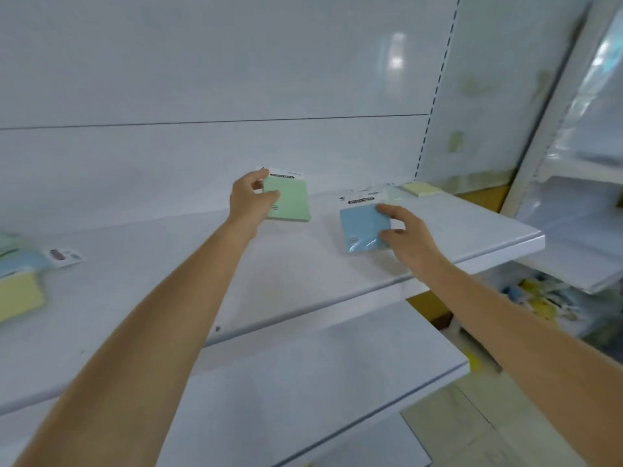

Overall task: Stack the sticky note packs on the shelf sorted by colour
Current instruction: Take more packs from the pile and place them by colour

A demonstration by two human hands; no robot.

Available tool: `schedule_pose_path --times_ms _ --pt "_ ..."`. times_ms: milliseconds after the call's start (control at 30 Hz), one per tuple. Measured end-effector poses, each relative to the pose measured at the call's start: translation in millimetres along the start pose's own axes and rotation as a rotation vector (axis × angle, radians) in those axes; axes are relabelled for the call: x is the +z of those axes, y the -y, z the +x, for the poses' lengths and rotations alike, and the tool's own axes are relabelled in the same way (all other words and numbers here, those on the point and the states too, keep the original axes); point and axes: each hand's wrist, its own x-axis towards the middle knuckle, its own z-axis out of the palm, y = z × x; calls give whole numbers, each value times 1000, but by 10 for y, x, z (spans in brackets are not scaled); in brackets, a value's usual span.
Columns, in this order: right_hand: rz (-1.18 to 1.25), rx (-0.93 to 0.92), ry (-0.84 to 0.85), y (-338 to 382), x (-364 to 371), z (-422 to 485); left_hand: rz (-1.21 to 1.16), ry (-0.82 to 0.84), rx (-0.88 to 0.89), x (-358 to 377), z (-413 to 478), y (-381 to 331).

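Note:
My left hand (251,197) grips a green sticky note pack (292,200) by its left edge, holding it tilted above the white shelf (236,274) near the back panel. My right hand (403,230) grips a blue sticky note pack (362,227) at its right side, low over the shelf. A yellow pack (421,189) lies at the shelf's far right back corner, with a pale green pack (392,193) just in front of it. At the left edge sits a mixed pile: a yellow pack (18,296), a blue pack (20,261) and a green one partly cut off.
A white back panel (202,79) rises behind the shelf, with a slotted upright (435,96) at its right. A lower white shelf (320,382) juts out beneath. Another shelf unit (573,230) stands at the right, with blurred coloured goods below.

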Motion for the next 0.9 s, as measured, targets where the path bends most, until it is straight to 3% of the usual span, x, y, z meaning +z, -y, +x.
schedule_pose_path --times_ms 333,633,900 --pt "2 45 13 -450 -689 614 50 -41 -28 890 268 -41" --pt "-47 -11 251 -319 142 1442 30 -202 -50 672 887 50" --pt "-467 -155 447 -257 678 1781 51 -295 -11 541 952 162"
